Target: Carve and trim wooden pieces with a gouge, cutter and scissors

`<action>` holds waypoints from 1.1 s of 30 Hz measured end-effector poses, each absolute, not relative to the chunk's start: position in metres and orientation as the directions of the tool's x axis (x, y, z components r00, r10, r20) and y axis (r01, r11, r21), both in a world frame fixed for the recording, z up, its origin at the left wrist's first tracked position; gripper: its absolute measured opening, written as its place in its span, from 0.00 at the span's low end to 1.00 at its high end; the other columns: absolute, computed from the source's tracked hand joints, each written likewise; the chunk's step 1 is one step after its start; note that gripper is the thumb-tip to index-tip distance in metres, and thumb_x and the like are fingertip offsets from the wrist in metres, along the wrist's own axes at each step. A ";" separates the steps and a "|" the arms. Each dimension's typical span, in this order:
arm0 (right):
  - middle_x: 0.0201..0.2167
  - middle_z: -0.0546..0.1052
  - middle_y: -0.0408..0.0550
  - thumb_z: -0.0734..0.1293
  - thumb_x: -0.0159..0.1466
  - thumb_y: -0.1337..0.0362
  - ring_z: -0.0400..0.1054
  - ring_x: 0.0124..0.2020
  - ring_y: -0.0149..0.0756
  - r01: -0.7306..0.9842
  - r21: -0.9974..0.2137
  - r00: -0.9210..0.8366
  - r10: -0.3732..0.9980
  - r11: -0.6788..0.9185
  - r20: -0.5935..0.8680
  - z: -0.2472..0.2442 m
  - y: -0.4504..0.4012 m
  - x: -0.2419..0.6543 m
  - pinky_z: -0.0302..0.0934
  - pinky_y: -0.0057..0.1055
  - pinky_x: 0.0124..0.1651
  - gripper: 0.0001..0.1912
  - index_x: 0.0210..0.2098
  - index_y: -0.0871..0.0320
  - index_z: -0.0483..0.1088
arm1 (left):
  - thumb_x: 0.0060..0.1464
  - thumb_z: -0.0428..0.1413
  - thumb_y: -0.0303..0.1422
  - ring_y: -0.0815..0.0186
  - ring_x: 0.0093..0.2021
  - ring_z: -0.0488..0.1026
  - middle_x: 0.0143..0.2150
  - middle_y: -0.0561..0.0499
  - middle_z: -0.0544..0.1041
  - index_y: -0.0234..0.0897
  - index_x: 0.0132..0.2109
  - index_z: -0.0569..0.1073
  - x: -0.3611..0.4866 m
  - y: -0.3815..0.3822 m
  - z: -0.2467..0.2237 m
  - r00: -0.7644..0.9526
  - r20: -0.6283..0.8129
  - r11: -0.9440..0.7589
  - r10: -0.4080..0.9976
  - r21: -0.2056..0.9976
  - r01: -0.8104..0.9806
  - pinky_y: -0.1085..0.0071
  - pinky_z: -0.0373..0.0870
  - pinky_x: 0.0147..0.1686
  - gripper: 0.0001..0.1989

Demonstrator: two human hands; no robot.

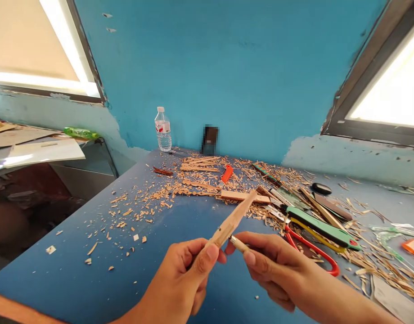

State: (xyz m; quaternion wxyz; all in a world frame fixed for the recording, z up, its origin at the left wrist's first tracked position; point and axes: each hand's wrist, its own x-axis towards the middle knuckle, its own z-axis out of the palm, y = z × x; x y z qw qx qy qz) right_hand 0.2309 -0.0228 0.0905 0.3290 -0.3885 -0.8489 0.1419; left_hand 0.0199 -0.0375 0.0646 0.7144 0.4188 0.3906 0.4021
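Note:
My left hand (186, 272) is closed around the lower end of a flat, pale carved piece of wood (238, 214), thumb on top. The wood slants up and away to the right, with a small dark mark or hole near its edge. In my right hand (279, 265) is a small carving tool (240, 245) with a light wooden handle and a metal ferrule, pinched between thumb and fingers. Its tip meets the right edge of the wood near my left thumb; the blade's shape is hidden.
Wood shavings litter the blue table (92, 288). Carved wooden strips (200, 166), a red-handled cutter (227, 174), green-handled pliers (321, 227) and a red-handled tool (331, 265) lie beyond my hands. A water bottle (164, 135) stands by the wall.

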 end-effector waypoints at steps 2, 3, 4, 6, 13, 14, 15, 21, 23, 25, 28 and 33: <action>0.25 0.78 0.42 0.60 0.78 0.62 0.71 0.19 0.30 0.608 -0.388 -0.506 0.715 0.693 0.482 0.083 -0.021 0.233 0.69 0.23 0.25 0.17 0.56 0.58 0.77 | 0.57 0.62 0.60 0.78 0.17 0.42 0.18 0.67 0.50 0.35 0.40 0.74 0.024 -0.037 0.066 0.355 -0.237 0.338 0.904 0.906 -0.256 0.76 0.42 0.17 0.29; 0.27 0.80 0.45 0.59 0.77 0.63 0.73 0.21 0.31 0.632 -0.334 -0.495 0.696 0.699 0.520 0.079 -0.020 0.235 0.69 0.24 0.25 0.17 0.57 0.60 0.76 | 0.56 0.63 0.61 0.78 0.17 0.43 0.17 0.67 0.51 0.34 0.40 0.74 0.024 -0.035 0.069 0.325 -0.216 0.311 0.921 0.909 -0.277 0.76 0.42 0.17 0.30; 0.29 0.81 0.47 0.59 0.77 0.65 0.74 0.22 0.33 0.658 -0.306 -0.472 0.693 0.688 0.545 0.075 -0.019 0.238 0.69 0.24 0.26 0.17 0.57 0.61 0.76 | 0.56 0.63 0.60 0.78 0.18 0.45 0.18 0.66 0.52 0.34 0.39 0.74 0.021 -0.031 0.075 0.269 -0.178 0.261 0.947 0.912 -0.317 0.76 0.44 0.18 0.29; 0.31 0.83 0.48 0.59 0.77 0.63 0.77 0.24 0.34 0.704 -0.331 -0.409 0.740 0.628 0.534 0.067 -0.017 0.250 0.69 0.23 0.25 0.17 0.56 0.60 0.76 | 0.59 0.64 0.55 0.78 0.19 0.48 0.19 0.64 0.54 0.36 0.36 0.72 0.006 -0.018 0.090 0.082 -0.079 0.107 0.993 0.895 -0.433 0.78 0.47 0.19 0.25; 0.43 0.86 0.53 0.59 0.75 0.48 0.82 0.38 0.42 0.880 -0.383 -0.238 0.958 0.283 0.161 0.039 -0.006 0.317 0.76 0.32 0.40 0.27 0.62 0.58 0.75 | 0.71 0.53 0.42 0.76 0.20 0.42 0.23 0.63 0.50 0.36 0.45 0.73 -0.047 0.025 0.101 -0.082 -0.094 0.046 0.992 0.887 -0.459 0.79 0.51 0.19 0.13; 0.49 0.84 0.55 0.58 0.76 0.49 0.82 0.44 0.44 0.887 -0.362 -0.243 0.957 0.285 0.159 0.035 -0.006 0.321 0.77 0.35 0.46 0.28 0.66 0.57 0.72 | 0.71 0.52 0.41 0.76 0.20 0.43 0.22 0.63 0.52 0.37 0.46 0.73 -0.045 0.027 0.097 -0.049 -0.108 0.075 0.993 0.890 -0.449 0.79 0.52 0.19 0.12; 0.55 0.82 0.56 0.57 0.76 0.51 0.80 0.51 0.45 0.889 -0.343 -0.254 0.950 0.303 0.182 0.032 -0.007 0.322 0.76 0.38 0.51 0.28 0.70 0.55 0.68 | 0.70 0.52 0.40 0.76 0.20 0.46 0.23 0.62 0.54 0.38 0.47 0.72 -0.041 0.028 0.092 -0.016 -0.118 0.099 0.993 0.893 -0.439 0.79 0.54 0.19 0.11; 0.65 0.75 0.55 0.56 0.77 0.56 0.73 0.62 0.46 0.869 -0.198 -0.380 0.867 0.454 0.322 0.020 -0.003 0.336 0.72 0.44 0.59 0.26 0.72 0.49 0.63 | 0.67 0.53 0.32 0.71 0.24 0.64 0.29 0.56 0.69 0.41 0.45 0.66 -0.023 0.029 0.091 0.093 -0.137 0.162 0.986 0.915 -0.369 0.76 0.67 0.23 0.02; 0.62 0.77 0.54 0.58 0.77 0.53 0.72 0.62 0.52 0.896 -0.117 -0.368 0.865 0.427 0.340 0.021 0.005 0.361 0.70 0.51 0.61 0.24 0.69 0.48 0.67 | 0.66 0.54 0.32 0.72 0.24 0.63 0.31 0.56 0.70 0.41 0.45 0.66 -0.022 0.026 0.095 0.130 -0.143 0.180 0.981 0.917 -0.355 0.77 0.66 0.21 0.04; 0.59 0.78 0.58 0.58 0.76 0.50 0.74 0.60 0.58 0.952 -0.036 -0.264 0.875 0.304 0.407 0.022 0.016 0.395 0.68 0.57 0.60 0.25 0.66 0.53 0.70 | 0.65 0.56 0.33 0.74 0.22 0.58 0.31 0.57 0.68 0.42 0.44 0.65 -0.022 0.021 0.099 0.166 -0.146 0.197 0.975 0.917 -0.348 0.78 0.61 0.19 0.05; 0.55 0.80 0.64 0.58 0.76 0.49 0.78 0.53 0.62 0.983 0.060 -0.183 0.883 0.174 0.433 0.020 0.029 0.437 0.72 0.54 0.52 0.26 0.58 0.59 0.77 | 0.63 0.61 0.38 0.76 0.21 0.50 0.28 0.60 0.62 0.43 0.45 0.66 -0.022 0.013 0.100 0.231 -0.126 0.193 0.965 0.936 -0.295 0.81 0.54 0.18 0.11; 0.51 0.82 0.59 0.61 0.75 0.49 0.80 0.48 0.57 0.978 0.042 -0.205 0.895 0.205 0.397 0.010 0.039 0.456 0.75 0.46 0.44 0.23 0.54 0.58 0.79 | 0.63 0.63 0.45 0.78 0.21 0.44 0.29 0.63 0.56 0.48 0.51 0.67 -0.019 0.002 0.094 0.338 -0.062 0.136 0.939 0.970 -0.200 0.81 0.46 0.18 0.17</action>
